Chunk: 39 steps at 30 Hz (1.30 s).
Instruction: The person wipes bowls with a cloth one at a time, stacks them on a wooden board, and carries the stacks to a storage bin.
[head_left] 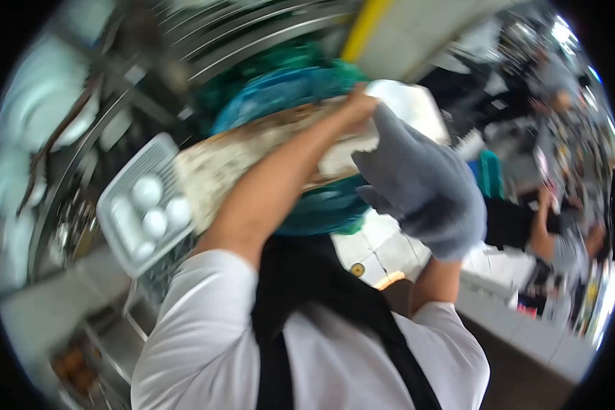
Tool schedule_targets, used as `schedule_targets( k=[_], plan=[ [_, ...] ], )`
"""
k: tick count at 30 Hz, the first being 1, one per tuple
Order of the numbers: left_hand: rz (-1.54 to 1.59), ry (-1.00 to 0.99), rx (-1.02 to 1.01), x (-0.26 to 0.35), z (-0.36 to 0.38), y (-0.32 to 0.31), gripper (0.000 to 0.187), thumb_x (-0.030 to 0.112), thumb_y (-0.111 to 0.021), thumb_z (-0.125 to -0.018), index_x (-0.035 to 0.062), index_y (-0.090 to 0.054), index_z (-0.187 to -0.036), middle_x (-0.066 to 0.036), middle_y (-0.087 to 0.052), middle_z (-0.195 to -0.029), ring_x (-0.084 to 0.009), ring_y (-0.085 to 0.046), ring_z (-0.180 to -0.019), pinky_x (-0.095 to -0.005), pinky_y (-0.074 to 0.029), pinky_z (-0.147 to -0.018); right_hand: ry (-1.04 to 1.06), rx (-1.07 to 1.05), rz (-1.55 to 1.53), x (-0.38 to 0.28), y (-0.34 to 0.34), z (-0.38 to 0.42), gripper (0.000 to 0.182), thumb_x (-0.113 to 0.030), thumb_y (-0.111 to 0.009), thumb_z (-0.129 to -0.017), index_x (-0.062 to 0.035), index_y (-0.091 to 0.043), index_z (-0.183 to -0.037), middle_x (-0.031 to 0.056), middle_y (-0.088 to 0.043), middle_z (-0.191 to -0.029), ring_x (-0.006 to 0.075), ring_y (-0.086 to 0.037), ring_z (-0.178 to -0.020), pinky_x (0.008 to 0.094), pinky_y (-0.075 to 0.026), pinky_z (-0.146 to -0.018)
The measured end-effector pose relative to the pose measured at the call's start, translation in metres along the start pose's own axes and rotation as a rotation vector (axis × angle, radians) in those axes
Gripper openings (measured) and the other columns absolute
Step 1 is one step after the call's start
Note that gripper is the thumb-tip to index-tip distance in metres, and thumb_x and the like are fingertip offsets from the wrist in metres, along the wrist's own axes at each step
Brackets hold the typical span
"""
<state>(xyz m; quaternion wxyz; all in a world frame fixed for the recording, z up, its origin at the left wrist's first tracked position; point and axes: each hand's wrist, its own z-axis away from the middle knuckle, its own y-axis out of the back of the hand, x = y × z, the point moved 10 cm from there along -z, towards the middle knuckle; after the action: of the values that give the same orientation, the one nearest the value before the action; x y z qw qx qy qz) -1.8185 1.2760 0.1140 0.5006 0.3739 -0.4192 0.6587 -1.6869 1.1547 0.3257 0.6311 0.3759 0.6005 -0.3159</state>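
My left arm reaches across a stained, pale board. My left hand is closed at the upper corner of a grey cloth; its fingertips are blurred. The cloth hangs over the end of my right forearm and hides my right hand. Just beyond my left hand, a white container stands at the board's far right end. Under the board is a blue-green plastic-lined tub, showing on both sides of it.
A grey basket holding several white rounded items stands at the board's left end. Metal racks rise behind. At the right, another person in grey and black is near crowded shelves. White tiled floor shows below.
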Motion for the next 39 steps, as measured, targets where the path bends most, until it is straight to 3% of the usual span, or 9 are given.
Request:
schedule_targets(
  k=[3, 8, 12, 18, 23, 29, 31, 33, 39],
  plan=[
    [-0.330, -0.252, 0.204, 0.032, 0.072, 0.043, 0.093, 0.045, -0.071, -0.079, -0.0008, -0.024, -0.145, -0.025, -0.038, -0.142, -0.0350, -0.048, -0.122, -0.0414, -0.045, -0.093, -0.059, -0.110, 0.020, 0.015, -0.047, 0.013, 0.033, -0.009, -0.063, -0.070, -0.0019, -0.064, -0.103, 0.0086, -0.062, -0.081, 0.0245, -0.059, -0.072, 0.0306, -0.047, -0.075],
    [-0.104, -0.729, 0.675, -0.009, 0.265, 0.213, 0.020, 0.007, -0.062, -0.089, 0.0048, -0.055, -0.108, -0.002, -0.057, -0.089, -0.0089, -0.054, -0.076, -0.0237, -0.048, -0.068, -0.144, -0.273, 0.069, 0.026, -0.115, 0.028, 0.034, -0.010, -0.065, -0.068, -0.0061, -0.065, -0.102, 0.0072, -0.062, -0.084, 0.0240, -0.059, -0.076, 0.0309, -0.047, -0.078],
    [-0.489, -0.186, 1.272, -0.115, 0.394, 0.356, 0.008, 0.009, -0.059, -0.089, 0.0017, -0.061, -0.088, -0.010, -0.067, -0.075, -0.0164, -0.061, -0.065, -0.0305, -0.048, -0.059, -0.139, -0.358, 0.109, 0.019, -0.179, 0.028, 0.035, -0.010, -0.066, -0.066, -0.0095, -0.066, -0.101, 0.0062, -0.062, -0.087, 0.0236, -0.059, -0.079, 0.0312, -0.047, -0.080],
    [-0.999, 0.526, 0.549, -0.283, 0.303, 0.422, 0.043, 0.039, -0.067, -0.078, 0.0014, -0.067, -0.099, -0.019, -0.067, -0.103, -0.0355, -0.064, -0.097, -0.0431, -0.051, -0.083, -0.064, -0.372, 0.198, -0.004, -0.252, 0.027, 0.037, -0.010, -0.068, -0.063, -0.0146, -0.067, -0.101, 0.0046, -0.062, -0.091, 0.0229, -0.059, -0.084, 0.0315, -0.046, -0.084],
    [-1.036, 0.480, 0.565, -0.319, 0.283, 0.437, 0.046, 0.040, -0.064, -0.079, -0.0008, -0.066, -0.099, -0.022, -0.066, -0.100, -0.0383, -0.063, -0.095, -0.0443, -0.050, -0.084, -0.024, -0.357, 0.246, -0.014, -0.289, 0.030, 0.040, -0.011, -0.069, -0.061, -0.0189, -0.069, -0.100, 0.0032, -0.062, -0.095, 0.0223, -0.058, -0.089, 0.0318, -0.046, -0.087],
    [-0.427, 0.280, 0.880, -0.262, 0.346, 0.447, 0.030, 0.026, -0.057, -0.085, -0.0003, -0.062, -0.099, -0.018, -0.067, -0.099, -0.0318, -0.065, -0.087, -0.0416, -0.052, -0.081, 0.085, -0.343, 0.303, -0.027, -0.300, 0.035, 0.043, -0.012, -0.071, -0.058, -0.0205, -0.068, -0.100, 0.0036, -0.062, -0.099, 0.0228, -0.058, -0.092, 0.0325, -0.046, -0.088],
    [0.658, -0.151, 0.878, -0.217, 0.358, 0.412, 0.029, 0.023, -0.051, -0.093, -0.0008, -0.057, -0.108, -0.011, -0.064, -0.101, -0.0248, -0.065, -0.083, -0.0390, -0.053, -0.075, 0.285, -0.345, 0.431, -0.043, -0.298, 0.037, 0.044, -0.012, -0.072, -0.058, -0.0187, -0.067, -0.101, 0.0050, -0.061, -0.100, 0.0236, -0.057, -0.091, 0.0329, -0.046, -0.087],
    [0.848, -0.284, 0.795, -0.154, 0.370, 0.374, 0.031, 0.021, -0.047, -0.097, -0.0021, -0.051, -0.117, -0.007, -0.061, -0.104, -0.0199, -0.063, -0.090, -0.0354, -0.052, -0.077, 0.546, -0.315, 0.618, -0.056, -0.304, 0.042, 0.046, -0.013, -0.073, -0.057, -0.0170, -0.066, -0.102, 0.0065, -0.060, -0.101, 0.0245, -0.057, -0.090, 0.0332, -0.046, -0.086],
    [0.441, -0.422, 0.878, -0.021, 0.392, 0.274, 0.044, 0.028, -0.034, -0.103, -0.0074, -0.057, -0.112, -0.012, -0.060, -0.113, -0.0162, -0.053, -0.102, -0.0296, -0.041, -0.092, 1.033, -0.286, 0.841, -0.035, -0.359, 0.063, 0.052, -0.015, -0.075, -0.054, -0.0117, -0.063, -0.105, 0.0108, -0.058, -0.104, 0.0270, -0.055, -0.089, 0.0344, -0.045, -0.083]
  ],
)
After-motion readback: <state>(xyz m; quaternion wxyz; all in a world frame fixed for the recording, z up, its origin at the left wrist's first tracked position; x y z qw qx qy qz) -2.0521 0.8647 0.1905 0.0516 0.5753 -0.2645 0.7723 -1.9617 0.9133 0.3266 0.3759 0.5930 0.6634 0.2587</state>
